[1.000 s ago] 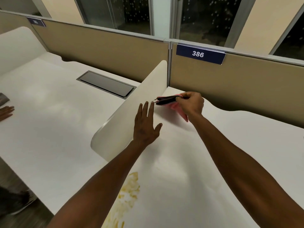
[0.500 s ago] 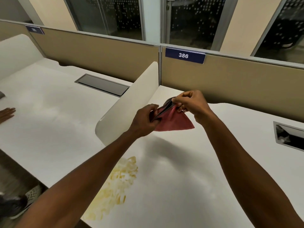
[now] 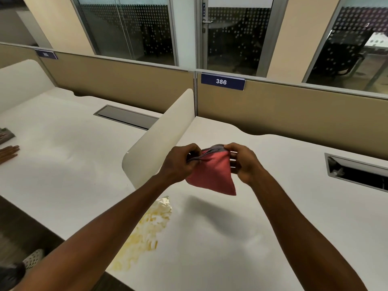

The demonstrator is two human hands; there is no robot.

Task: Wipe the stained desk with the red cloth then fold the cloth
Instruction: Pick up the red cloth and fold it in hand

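A folded red cloth [image 3: 212,173] with a dark edge hangs in the air above the white desk [image 3: 241,238], casting a shadow below. My left hand [image 3: 180,162] pinches its upper left edge and my right hand [image 3: 241,162] pinches its upper right corner. A yellow stain [image 3: 144,232] spreads over the desk near its front left edge, below and left of the cloth, partly hidden by my left forearm.
A white curved divider [image 3: 159,139] stands just left of my hands. Beige partition [image 3: 294,110] with label 386 runs along the back. A cable hatch [image 3: 357,171] sits at right. Another person's hand [image 3: 8,152] rests on the neighbouring desk far left.
My right hand lifted the cloth from the back of the desk and brought it nearer. My left hand left the desk and took hold of the cloth's other edge.
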